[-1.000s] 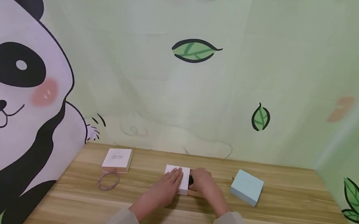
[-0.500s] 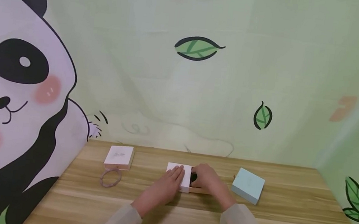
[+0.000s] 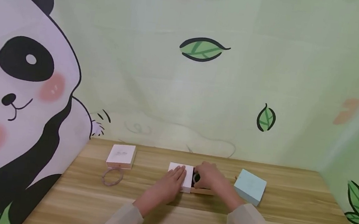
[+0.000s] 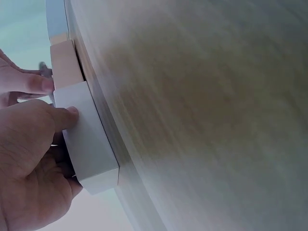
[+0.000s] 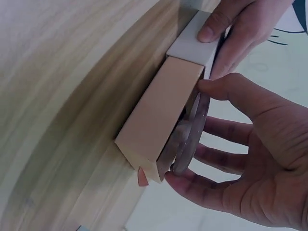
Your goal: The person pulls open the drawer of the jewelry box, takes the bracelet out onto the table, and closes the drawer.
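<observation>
Right grip point(image 5: 269, 159): pinched on grey bangle point(image 5: 192, 137) at peach drawer point(image 5: 159, 103) | Left grip point(image 3: 169, 185): clasped on white box cover point(image 5: 190, 41)

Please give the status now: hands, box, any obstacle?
Left hand grips white box. Right hand pinches grey ring at open drawer. Blue box stands apart; no obstruction seen.

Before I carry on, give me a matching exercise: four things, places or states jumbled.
1 left hand
2 right hand
3 light blue box
4 mauve ring

A right of the open drawer
B at the near side of the pink-and-white box
C gripping the white box
D pinching a greyish round item

Pairs: 1-C, 2-D, 3-A, 4-B
</observation>
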`<state>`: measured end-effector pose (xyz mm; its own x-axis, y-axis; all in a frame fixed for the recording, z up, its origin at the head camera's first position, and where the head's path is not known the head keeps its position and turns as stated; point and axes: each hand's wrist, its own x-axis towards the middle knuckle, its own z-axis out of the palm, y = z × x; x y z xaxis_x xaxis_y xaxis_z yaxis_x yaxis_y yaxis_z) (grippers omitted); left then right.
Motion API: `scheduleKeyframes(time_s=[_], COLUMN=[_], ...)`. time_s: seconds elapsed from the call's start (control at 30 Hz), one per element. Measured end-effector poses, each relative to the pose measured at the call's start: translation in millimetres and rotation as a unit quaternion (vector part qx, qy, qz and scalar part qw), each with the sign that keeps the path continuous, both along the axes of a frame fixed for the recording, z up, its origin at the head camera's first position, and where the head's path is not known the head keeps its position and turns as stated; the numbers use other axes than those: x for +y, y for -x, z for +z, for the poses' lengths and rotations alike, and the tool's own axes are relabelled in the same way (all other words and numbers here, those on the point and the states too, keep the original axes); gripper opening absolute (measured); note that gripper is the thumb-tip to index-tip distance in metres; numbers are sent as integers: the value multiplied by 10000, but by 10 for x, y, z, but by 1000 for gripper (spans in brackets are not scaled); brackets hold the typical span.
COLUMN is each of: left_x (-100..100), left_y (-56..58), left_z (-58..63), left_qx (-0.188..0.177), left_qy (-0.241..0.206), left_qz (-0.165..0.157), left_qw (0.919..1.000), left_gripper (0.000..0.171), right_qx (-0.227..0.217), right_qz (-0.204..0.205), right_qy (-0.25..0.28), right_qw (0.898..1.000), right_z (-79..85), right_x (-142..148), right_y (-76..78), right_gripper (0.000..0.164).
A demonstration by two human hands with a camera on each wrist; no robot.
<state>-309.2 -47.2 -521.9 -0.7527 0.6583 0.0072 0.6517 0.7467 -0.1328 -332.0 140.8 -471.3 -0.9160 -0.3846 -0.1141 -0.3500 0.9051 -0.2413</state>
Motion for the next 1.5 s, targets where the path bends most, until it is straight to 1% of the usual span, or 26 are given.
scheduleKeyframes(time_s=[0.1,0.17,0.23,0.33,0.37,0.5,0.67,0.8,1.0,1.07,1.17,1.3,1.5], left_x=[2,5,7,5,3,-7,-12,-15,-1,-1,-14,-41,-42], left_y=[20,33,39,34,28,4,-8,-28,-31,-22,-30,-55,-32], left_z=[-20,-38,-55,-71,-72,-64,-42,-39,-49,-57,-61,-64,-64], left_qx=[211,366,442,386,319,164,175,145,20,-9,-76,-48,137], left_qy=[32,103,169,236,252,226,147,120,113,96,66,94,35], left_qz=[-140,-212,-240,-193,-157,-64,-31,-45,15,36,59,43,-53], left_qw=[9997,9991,9986,9988,9991,9996,9997,9998,9999,9999,9999,9999,9999], left_gripper=[53,53,53,54,54,55,54,53,53,54,54,53,53], right_qx=[114,192,198,156,138,252,474,481,402,504,604,676,579], right_qz=[33,156,273,341,348,448,608,744,830,921,1070,1225,1200], right_qy=[162,294,421,536,565,620,787,857,720,663,601,501,493], right_qw=[9998,9993,9985,9979,9977,9968,9939,9924,9931,9923,9906,9889,9899], right_z=[12,12,3,-25,-37,-98,-131,-131,-168,-214,-286,-362,-380], right_x=[29,41,43,35,31,24,15,-11,-61,-77,-100,-130,-153], right_y=[-95,-174,-260,-372,-407,-522,-639,-725,-770,-763,-758,-763,-753], right_gripper=[46,45,43,41,41,43,42,41,46,45,39,32,32])
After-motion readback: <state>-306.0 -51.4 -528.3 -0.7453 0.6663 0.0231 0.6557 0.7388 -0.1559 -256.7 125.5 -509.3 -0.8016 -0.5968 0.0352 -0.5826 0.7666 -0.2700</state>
